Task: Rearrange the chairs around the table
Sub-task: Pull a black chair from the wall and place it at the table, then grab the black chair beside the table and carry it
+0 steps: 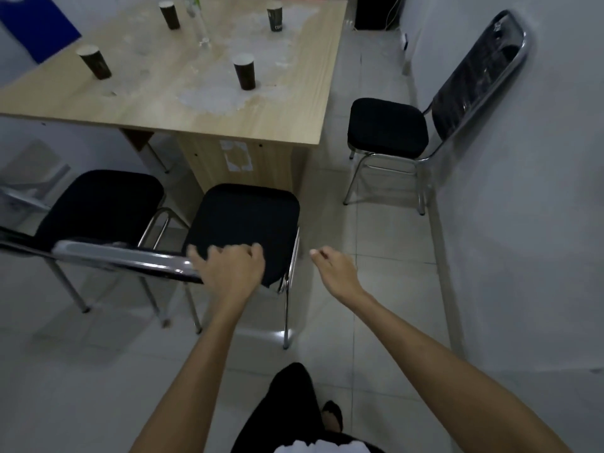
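A light wooden table (268, 125) fills the upper left. Three black-cushioned chairs with chrome legs stand around it. The centre chair (248, 217) is pushed against the table's near side. The left chair (98, 204) stands beside it, its plastic-wrapped backrest (124, 256) blurred and nearest me. The right chair (389, 129) stands apart with its back to the wall. My left hand (228, 266) lies palm down on the right end of the left chair's backrest, fingers curled, overlapping the centre seat. My right hand (336, 273) hovers over the floor right of the centre chair, fingers loosely bent, holding nothing.
Several dark paper cups (245, 71) and a clear bottle (199, 24) stand on the table. A white wall (523, 223) runs along the right, leaving a tiled aisle (376, 256). My leg and foot (330, 413) show at the bottom. A blue panel (36, 27) sits far left.
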